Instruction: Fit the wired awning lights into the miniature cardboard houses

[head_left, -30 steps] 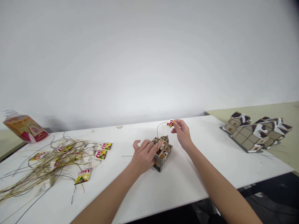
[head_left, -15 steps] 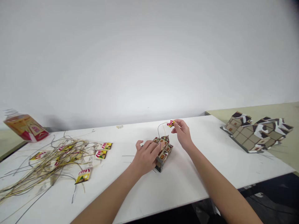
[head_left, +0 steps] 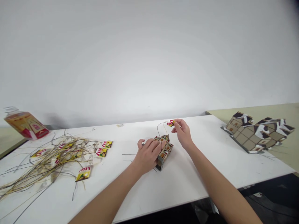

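Note:
A small model house [head_left: 167, 148] with beige walls and brown-framed windows rests on the white table in the middle. My left hand [head_left: 149, 153] lies over its left side, fingers curled round it and hiding much of the roof. Up and to the right, my right hand [head_left: 182, 130] pinches a little yellow piece with a red-and-white striped awning [head_left: 170, 123] between thumb and fingertips. Two thin wires, one dark [head_left: 158, 128] and one pale, arch from this awning piece down to the house. Where they end is hidden near my left fingers.
A tangle of dark and yellow wires [head_left: 46, 168] spreads over the left of the table [head_left: 144, 199], with several similar awning pieces [head_left: 83, 174] among it. Behind stands a tilted-looking bottle [head_left: 26, 124] of orange drink. Several more model houses [head_left: 249, 137] stand at the right edge.
Hardly anything differs. Both hands keep their grips, and the model house under my left hand has shifted or turned very slightly.

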